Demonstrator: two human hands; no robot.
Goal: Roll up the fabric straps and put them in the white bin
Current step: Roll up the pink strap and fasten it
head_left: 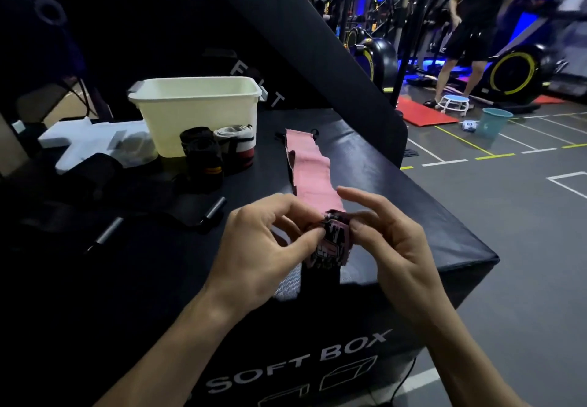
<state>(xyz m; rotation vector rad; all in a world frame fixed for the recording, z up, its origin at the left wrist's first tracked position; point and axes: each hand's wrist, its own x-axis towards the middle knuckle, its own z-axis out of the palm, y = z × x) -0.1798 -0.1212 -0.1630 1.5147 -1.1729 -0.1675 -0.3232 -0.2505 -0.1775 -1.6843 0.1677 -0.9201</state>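
A pink fabric strap (313, 168) lies stretched along the top of the black soft box (397, 203), running away from me. Its near end, with a black printed patch, is folded into a small roll between my hands. My left hand (263, 241) pinches that roll with thumb and fingers. My right hand (384, 235) holds its right side, index finger raised. The white bin (197, 111) stands at the back left of the box top. A rolled black strap (203, 155) and a rolled white, red and black strap (236, 146) sit in front of the bin.
More dark straps (95, 171) and two grey bar-like ends (109, 232) lie on the left of the box top. White foam pieces (85, 140) sit left of the bin. A person stands at the far right among gym machines, near a teal bucket (494, 122).
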